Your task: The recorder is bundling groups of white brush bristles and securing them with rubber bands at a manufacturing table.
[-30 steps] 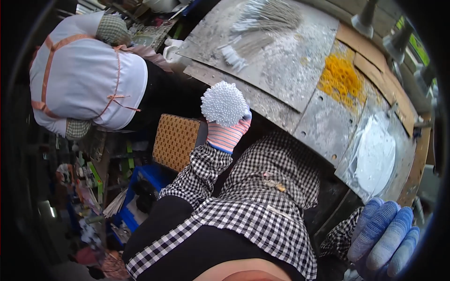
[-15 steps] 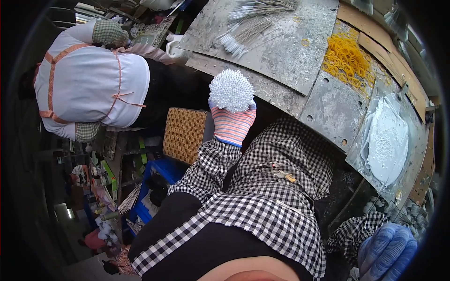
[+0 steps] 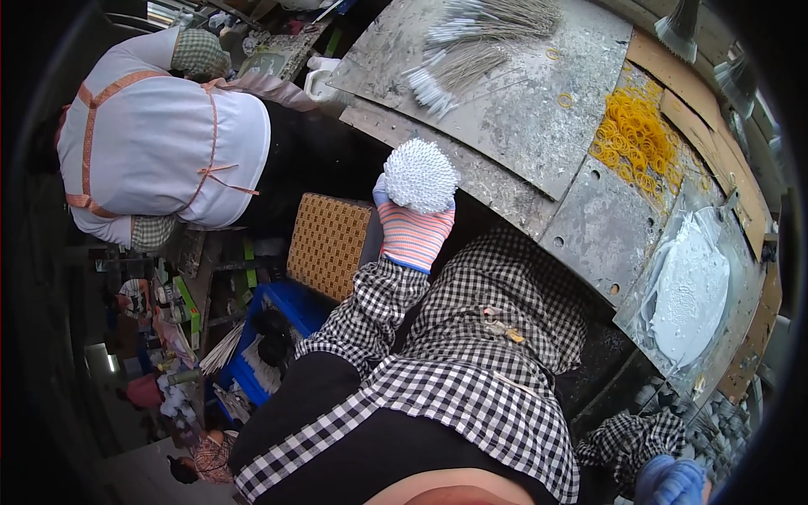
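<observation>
My left hand, in a pink-and-blue striped glove, is wrapped round a bundle of white-tipped sticks. The bundle's round, knobbly white end faces up, and its lower part is hidden by the glove. At the bottom right, my right hand wears a blue glove and is partly cut off by the view. Its fingers look curled, and what they hold, if anything, is hidden. Near it stand many bundles with pale grey ends. Loose white-tipped sticks lie on the metal-topped table.
A heap of yellow rubber bands and a plate of spread white paste are on the table's right side. Left of my arm are a brown patterned seat and a blue crate. A co-worker bends over at the far left.
My right hand has moved down toward the bottom edge. The bundle in my left hand has tilted and shifted slightly down. The whole view has turned a little.
</observation>
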A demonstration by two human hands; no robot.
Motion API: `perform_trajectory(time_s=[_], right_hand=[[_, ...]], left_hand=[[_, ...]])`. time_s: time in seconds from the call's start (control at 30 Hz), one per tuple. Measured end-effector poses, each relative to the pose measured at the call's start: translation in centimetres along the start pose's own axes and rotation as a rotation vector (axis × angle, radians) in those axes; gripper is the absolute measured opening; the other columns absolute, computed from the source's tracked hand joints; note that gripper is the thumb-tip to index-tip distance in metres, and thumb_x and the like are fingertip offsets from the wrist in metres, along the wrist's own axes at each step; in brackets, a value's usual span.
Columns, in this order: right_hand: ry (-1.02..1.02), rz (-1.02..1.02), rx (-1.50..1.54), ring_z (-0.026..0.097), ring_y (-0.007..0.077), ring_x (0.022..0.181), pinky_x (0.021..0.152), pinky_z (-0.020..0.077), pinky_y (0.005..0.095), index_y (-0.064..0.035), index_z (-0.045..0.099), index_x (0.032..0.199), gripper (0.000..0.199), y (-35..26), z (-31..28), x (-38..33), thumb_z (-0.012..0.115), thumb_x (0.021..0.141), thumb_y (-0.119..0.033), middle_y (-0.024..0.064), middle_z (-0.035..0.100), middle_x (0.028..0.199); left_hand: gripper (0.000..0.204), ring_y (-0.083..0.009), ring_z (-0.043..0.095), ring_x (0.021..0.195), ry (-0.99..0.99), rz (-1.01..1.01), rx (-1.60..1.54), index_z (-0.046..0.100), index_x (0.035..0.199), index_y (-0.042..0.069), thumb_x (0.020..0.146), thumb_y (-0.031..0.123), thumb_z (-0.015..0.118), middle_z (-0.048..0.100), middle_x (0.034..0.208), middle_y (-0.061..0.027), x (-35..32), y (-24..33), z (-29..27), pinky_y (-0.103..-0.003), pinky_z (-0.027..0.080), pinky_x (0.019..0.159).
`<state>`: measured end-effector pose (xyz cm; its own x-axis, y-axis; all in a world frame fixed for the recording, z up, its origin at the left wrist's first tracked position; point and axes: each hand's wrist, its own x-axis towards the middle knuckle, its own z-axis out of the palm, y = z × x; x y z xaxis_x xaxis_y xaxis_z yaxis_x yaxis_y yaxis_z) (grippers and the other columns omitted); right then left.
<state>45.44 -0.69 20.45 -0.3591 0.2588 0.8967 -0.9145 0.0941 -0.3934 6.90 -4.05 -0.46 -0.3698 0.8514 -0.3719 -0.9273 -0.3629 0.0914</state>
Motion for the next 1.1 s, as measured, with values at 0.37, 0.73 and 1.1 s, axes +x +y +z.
perform_trajectory(time_s=[0.37, 0.73, 1.1], right_hand=[[-0.198, 0.878, -0.975, 0.063, 0.0256, 0.069, 0.063, 0.0469, 0.0394, -0.0029, 0.073, 0.098, 0.028, 9.7, -1.1, -4.8, 0.084, 0.074, -0.01, 0.0084, 0.065, 0.077], [0.094, 0.952, -0.909, 0.065, 0.0274, 0.073, 0.067, 0.051, 0.0384, -0.0047, 0.072, 0.1, 0.02, 11.3, -2.6, -9.5, 0.079, 0.083, -0.013, 0.0096, 0.067, 0.081], [0.438, 0.879, -0.991, 0.07, 0.0203, 0.075, 0.068, 0.0538, 0.0315, -0.0042, 0.075, 0.1, 0.018, 12.1, -6.6, -7.1, 0.077, 0.088, -0.018, 0.0108, 0.073, 0.087]], left_hand=[[0.041, -0.0229, 0.066, 0.11, 0.019, 0.059, 0.081, 0.068, 0.118, 0.016, 0.092, 0.047, 0.061, 0.071, 0.12, -0.0023, 0.3, 0.3, -0.3, -0.044, 0.053, 0.088], [0.05, -0.032, 0.062, 0.123, -0.045, -0.17, 0.308, 0.068, 0.121, 0.008, 0.093, 0.05, 0.066, 0.069, 0.125, -0.0128, -0.2, -1.3, 1.3, -0.053, 0.046, 0.11], [0.036, -0.0295, 0.061, 0.12, -0.024, -0.224, 0.513, 0.06, 0.129, 0.016, 0.095, 0.02, 0.07, 0.065, 0.121, -0.0127, 1.1, -5.6, 3.2, -0.052, 0.047, 0.11]])
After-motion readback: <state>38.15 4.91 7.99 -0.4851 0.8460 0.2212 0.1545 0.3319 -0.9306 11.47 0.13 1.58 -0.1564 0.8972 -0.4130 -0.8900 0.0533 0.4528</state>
